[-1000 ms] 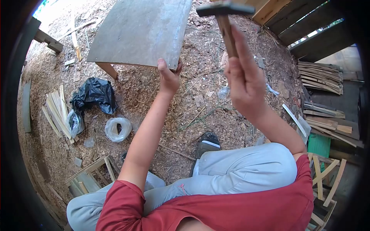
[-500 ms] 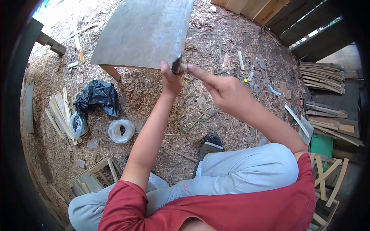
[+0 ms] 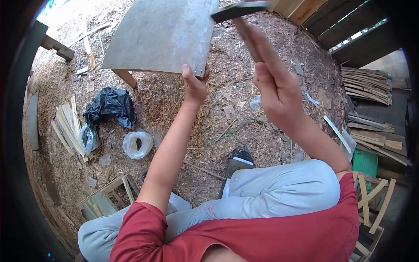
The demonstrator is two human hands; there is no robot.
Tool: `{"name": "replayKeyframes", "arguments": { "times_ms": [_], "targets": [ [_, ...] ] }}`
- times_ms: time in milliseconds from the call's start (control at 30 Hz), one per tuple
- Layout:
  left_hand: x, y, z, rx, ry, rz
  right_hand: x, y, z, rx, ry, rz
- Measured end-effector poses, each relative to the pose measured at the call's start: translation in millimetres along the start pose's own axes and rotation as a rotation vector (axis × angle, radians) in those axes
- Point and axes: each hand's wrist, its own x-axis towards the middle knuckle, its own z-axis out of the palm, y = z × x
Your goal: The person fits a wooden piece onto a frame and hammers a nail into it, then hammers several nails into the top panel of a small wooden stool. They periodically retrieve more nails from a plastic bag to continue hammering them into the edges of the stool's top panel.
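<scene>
My right hand (image 3: 279, 89) is wrapped round the wooden handle of a hammer (image 3: 240, 11), with the index finger stretched along the handle. The dark metal head is raised to the right of a grey-topped wooden table (image 3: 157, 37). At the table's near right corner, my left hand (image 3: 195, 85) grips the edge. Its thumb rests on top, while the other fingers are partly hidden beneath and at the side. Below the near left part of the tabletop, one wooden leg (image 3: 125, 80) shows.
Wood shavings cover the ground. To the left lie a black plastic bag (image 3: 111, 107), a roll of clear plastic (image 3: 138, 145) and thin wood strips (image 3: 67, 129). A wooden frame (image 3: 109, 196) is near my knee. Stacked slats (image 3: 365, 85) and a green crate (image 3: 365, 163) are at the right.
My right hand has lifted the hammer up and away to the right from the table's corner. My left hand stays gripping that corner.
</scene>
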Motion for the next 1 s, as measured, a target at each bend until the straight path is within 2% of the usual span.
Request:
{"name": "replayKeyframes", "arguments": {
  "times_ms": [67, 133, 200, 300, 400, 433, 533, 567, 600, 667, 700, 733, 800, 833, 867, 933, 967, 1000],
  "targets": [
    [0.7, 1.9, 2.1, -0.037, 0.022, -0.016, -15.4, 22.2, 12.8, 0.022, 0.053, -0.084],
    [1.5, 2.2, 0.7, -0.024, 0.001, -0.014, -22.6, 31.2, 25.7, -0.292, -0.455, 0.121],
    [4.0, 1.1, -0.9, -0.014, -0.010, -0.012, -14.9, 30.3, 18.7, -0.326, -0.465, 0.078],
    [-1.3, 3.1, -1.0, -0.009, -0.019, -0.023, -4.1, 14.6, 8.5, -0.019, -0.078, -0.002],
    [-1.0, 2.8, -0.8, -0.024, -0.021, -0.027, -18.1, 13.7, 10.2, 0.102, -0.057, 0.090],
    [0.4, 2.2, 0.1, -0.026, -0.021, -0.019, -14.8, 9.7, 10.3, -0.189, -0.401, 0.285],
    [2.7, 2.5, 2.0, -0.120, 0.023, -0.045, -13.7, 17.7, 14.3, -0.244, -0.495, 0.310],
    [0.5, 2.0, 0.1, -0.101, 0.024, -0.031, -14.5, 25.5, 16.2, -0.108, -0.363, 0.197],
    [-2.9, 1.2, -0.2, -0.083, 0.020, -0.023, -14.0, 18.9, 13.6, -0.105, -0.363, 0.205],
    [-2.2, -4.4, -3.7, -0.098, 0.049, -0.051, -5.5, -0.6, 3.9, 0.038, -0.048, 0.135],
    [-0.4, -6.3, -9.5, -0.119, -0.034, -0.062, -5.8, 4.0, 5.5, -0.012, 0.026, 0.004],
    [0.9, -8.6, -14.2, -0.140, -0.118, -0.073, -11.2, 12.0, 10.4, -0.014, 0.028, 0.003],
    [2.8, -12.5, -19.7, -0.142, -0.139, -0.092, -16.1, 20.9, 21.7, -0.300, -0.477, 0.258],
    [2.9, -14.3, -22.1, -0.141, -0.159, -0.117, -13.3, 17.1, 17.3, -0.270, -0.546, 0.360],
    [5.7, -17.0, -22.4, -0.142, -0.156, -0.112, -8.0, 13.2, 13.1, -0.271, -0.548, 0.354],
    [2.9, -14.4, -20.2, -0.131, -0.168, -0.040, -6.7, 10.1, 8.9, -0.091, -0.346, 0.244],
    [1.0, -12.4, -19.4, -0.116, -0.168, -0.041, -7.9, 28.8, 21.7, -0.014, -0.023, -0.080],
    [0.5, -9.9, -15.0, -0.117, -0.170, -0.043, -10.8, 31.0, 21.1, -0.015, -0.023, -0.078]
  ]
}}
